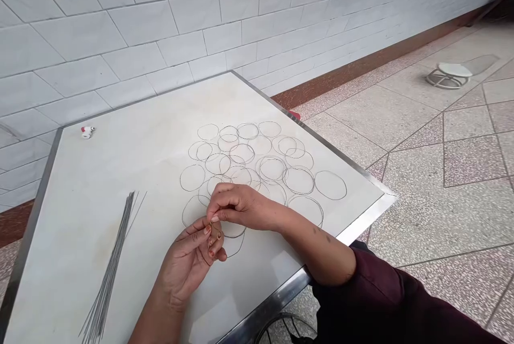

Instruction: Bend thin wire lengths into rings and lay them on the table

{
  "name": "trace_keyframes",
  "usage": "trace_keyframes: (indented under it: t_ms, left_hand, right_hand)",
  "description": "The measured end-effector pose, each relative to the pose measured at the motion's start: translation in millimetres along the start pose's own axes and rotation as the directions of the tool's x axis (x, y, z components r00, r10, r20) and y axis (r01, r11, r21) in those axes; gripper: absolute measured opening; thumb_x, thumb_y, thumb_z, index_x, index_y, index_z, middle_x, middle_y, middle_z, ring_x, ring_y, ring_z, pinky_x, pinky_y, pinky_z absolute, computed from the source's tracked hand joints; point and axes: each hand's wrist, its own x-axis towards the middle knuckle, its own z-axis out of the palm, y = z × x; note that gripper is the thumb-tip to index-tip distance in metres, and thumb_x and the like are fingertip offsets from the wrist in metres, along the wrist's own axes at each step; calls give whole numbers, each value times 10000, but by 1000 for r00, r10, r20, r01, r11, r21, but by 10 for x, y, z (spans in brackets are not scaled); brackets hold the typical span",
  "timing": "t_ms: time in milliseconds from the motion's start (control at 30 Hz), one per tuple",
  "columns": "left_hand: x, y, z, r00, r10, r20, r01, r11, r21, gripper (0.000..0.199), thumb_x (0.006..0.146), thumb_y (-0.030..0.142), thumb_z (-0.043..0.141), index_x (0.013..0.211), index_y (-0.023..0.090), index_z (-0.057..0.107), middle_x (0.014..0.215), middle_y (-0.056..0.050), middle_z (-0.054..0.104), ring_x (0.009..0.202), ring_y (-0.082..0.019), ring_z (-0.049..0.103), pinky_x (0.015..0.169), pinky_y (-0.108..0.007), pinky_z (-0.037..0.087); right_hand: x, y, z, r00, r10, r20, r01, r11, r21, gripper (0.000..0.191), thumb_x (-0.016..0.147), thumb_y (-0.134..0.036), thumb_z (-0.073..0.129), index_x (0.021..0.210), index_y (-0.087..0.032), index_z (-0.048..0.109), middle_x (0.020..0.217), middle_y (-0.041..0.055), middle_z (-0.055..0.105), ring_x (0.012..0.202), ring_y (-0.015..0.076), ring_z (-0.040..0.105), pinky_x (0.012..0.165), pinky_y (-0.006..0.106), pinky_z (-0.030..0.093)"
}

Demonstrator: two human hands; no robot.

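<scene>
Over the near part of the white table (160,173), my left hand (193,253) pinches a thin wire between thumb and forefinger. My right hand (233,205) meets it from the right, its thumb and forefinger closed on the same wire at the fingertips. Part of a bent wire loop (241,246) hangs just right of my left fingers. Many thin wire rings (299,180) lie beyond my hands, several overlapping. A bundle of straight grey wires (110,274) lies to the left of my left hand.
A small red and white object (87,131) sits at the table's far left corner. The table has a metal edge (277,293) and stands by a white tiled wall (140,23). On the floor at the right is a low white seat (453,71).
</scene>
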Motion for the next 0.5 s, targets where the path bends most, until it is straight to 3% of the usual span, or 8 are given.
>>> trace_keyframes:
  t_ms: [133,233,400,500]
  left_hand:
    - [17,-7,-21,999,21,-34,-21,1000,12,99,750,192,765,819,134,724,642,21,518,546,-83,465,556,-248,530]
    - [36,-16,-24,992,95,-87,-99,994,-40,79,744,170,774,752,150,698,674,15,548,583,-84,497,594,-235,540]
    - [56,-18,-13,957,228,-177,-252,959,-131,140,730,146,783,703,161,646,707,15,552,633,-94,529,601,-213,545]
    - [53,-19,-15,944,260,-202,-292,945,-150,158,737,150,782,703,167,629,682,28,522,617,-90,517,619,-224,566]
  right_hand:
    - [12,26,21,999,26,-22,-25,1000,12,102,911,-155,611,898,-214,693,886,-4,567,866,120,584,782,248,485]
    - [25,63,71,994,67,-87,-61,995,77,137,887,-259,668,1021,-235,674,961,10,568,862,133,583,747,267,501]
    - [17,143,122,999,-15,-36,16,1000,17,957,576,-385,914,1391,-320,417,1330,78,488,1182,248,518,954,400,481]
    - [9,168,138,996,-81,-40,78,995,-69,1165,482,-406,948,1447,-323,302,1381,91,460,1275,276,454,1052,444,413]
